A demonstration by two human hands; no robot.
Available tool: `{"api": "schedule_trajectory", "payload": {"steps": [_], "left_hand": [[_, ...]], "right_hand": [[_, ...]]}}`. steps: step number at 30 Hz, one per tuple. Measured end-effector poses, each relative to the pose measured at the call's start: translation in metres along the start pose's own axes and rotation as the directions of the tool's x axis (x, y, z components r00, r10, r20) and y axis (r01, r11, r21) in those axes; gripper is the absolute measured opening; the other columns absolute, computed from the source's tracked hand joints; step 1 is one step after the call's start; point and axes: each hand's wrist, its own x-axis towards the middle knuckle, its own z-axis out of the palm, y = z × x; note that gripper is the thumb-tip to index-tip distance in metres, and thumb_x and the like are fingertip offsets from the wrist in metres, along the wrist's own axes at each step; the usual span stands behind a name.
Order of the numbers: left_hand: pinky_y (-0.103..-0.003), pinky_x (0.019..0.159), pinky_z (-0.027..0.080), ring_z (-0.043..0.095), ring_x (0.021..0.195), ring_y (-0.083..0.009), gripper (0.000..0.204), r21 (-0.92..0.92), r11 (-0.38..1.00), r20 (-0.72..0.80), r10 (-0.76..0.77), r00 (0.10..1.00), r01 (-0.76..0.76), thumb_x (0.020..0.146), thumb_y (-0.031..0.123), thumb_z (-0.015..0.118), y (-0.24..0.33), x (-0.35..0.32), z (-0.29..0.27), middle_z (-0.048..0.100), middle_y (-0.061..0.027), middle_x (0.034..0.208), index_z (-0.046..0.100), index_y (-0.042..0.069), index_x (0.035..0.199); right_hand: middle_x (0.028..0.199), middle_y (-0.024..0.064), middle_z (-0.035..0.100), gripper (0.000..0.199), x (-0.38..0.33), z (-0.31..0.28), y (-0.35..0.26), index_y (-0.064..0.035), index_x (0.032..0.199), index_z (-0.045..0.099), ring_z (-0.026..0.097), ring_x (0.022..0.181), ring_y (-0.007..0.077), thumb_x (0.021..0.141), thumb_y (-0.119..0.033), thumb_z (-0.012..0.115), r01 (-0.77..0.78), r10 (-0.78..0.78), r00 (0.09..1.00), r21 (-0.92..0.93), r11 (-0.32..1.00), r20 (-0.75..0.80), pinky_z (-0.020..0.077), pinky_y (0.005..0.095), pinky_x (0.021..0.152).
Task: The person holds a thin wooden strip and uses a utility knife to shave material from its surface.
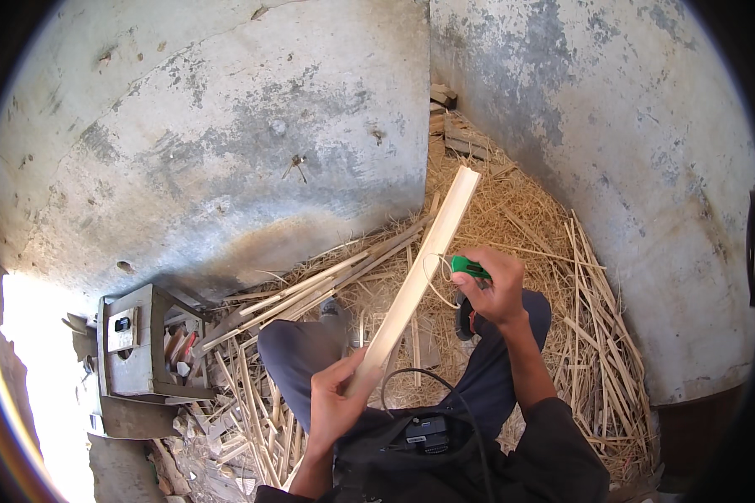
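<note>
– Head view: the left hand (337,401) grips the lower end of a pale wooden slat (419,277), which slants up over the knees. The right hand (497,289) is closed on a green-handled knife (470,268) at its edge, a thin shaving curling off.

– Risk?

– I'd judge a slip: the blade may skid toward the left hand or the thigh.

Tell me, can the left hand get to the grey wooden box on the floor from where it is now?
Probably not freely: the left hand is gripping the wooden strip's lower end, and the grey box sits well off to the left, though nothing blocks the path.
</note>
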Motion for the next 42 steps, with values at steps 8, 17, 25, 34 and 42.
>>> {"api": "schedule_trajectory", "payload": {"steps": [8,17,25,34,42], "left_hand": [[-0.022,0.053,0.042,0.055,0.062,-0.0014,0.043,-0.037,0.998,0.023,-0.05,0.998,0.051,0.099,0.002,0.078,0.006,-0.005,0.0,0.075,-0.0039,0.102,0.071,0.0,0.142],[-0.021,0.052,0.043,0.057,0.062,-0.0017,0.045,-0.055,0.996,0.049,-0.07,0.996,0.073,0.1,0.003,0.077,0.004,-0.007,-0.003,0.075,-0.0046,0.102,0.069,0.001,0.145],[-0.021,0.052,0.043,0.057,0.062,-0.002,0.048,-0.055,0.992,0.061,-0.106,0.992,0.11,0.1,0.003,0.077,0.0,-0.011,-0.005,0.075,-0.0041,0.103,0.067,0.002,0.147],[-0.021,0.052,0.043,0.057,0.062,-0.0023,0.047,-0.051,0.991,0.051,-0.118,0.992,0.121,0.1,0.003,0.077,0.0,-0.012,-0.006,0.076,-0.0051,0.105,0.068,0.0,0.146],[-0.021,0.052,0.043,0.056,0.062,-0.0014,0.046,-0.047,0.974,0.124,-0.213,0.969,0.22,0.1,0.003,0.077,-0.005,-0.019,-0.013,0.075,-0.0024,0.1,0.069,0.001,0.145]], "right_hand": [[0.074,0.0065,0.067,0.034,0.004,0.004,0.007,-0.0028,0.102,0.076,0.062,0.059,0.018,0.098,-0.036,0.08,0.16,-0.165,0.984,-0.079,0.984,-0.063,0.0469,0.0318,0.054],[0.084,0.0103,0.078,0.031,0.006,0.0,0.011,-0.0043,0.103,0.08,0.076,0.069,0.0236,0.095,-0.034,0.083,0.099,-0.114,0.989,-0.154,0.983,-0.097,0.0578,0.0335,0.061],[0.087,0.0117,0.079,0.028,0.016,-0.007,0.014,-0.0037,0.103,0.08,0.078,0.072,0.0239,0.094,-0.029,0.084,0.063,-0.082,0.991,-0.175,0.983,-0.101,0.0593,0.033,0.063],[0.084,0.01,0.078,0.026,0.032,-0.014,0.024,-0.006,0.105,0.08,0.075,0.069,0.0221,0.095,-0.029,0.082,0.013,-0.043,0.99,-0.217,0.976,-0.132,0.0566,0.0328,0.062],[0.068,0.0036,0.068,0.036,0.042,-0.036,0.067,-0.0062,0.109,0.081,0.059,0.056,0.0154,0.105,-0.041,0.072,-0.265,0.171,0.903,-0.196,0.944,-0.393,0.0435,0.0341,0.054]]}}
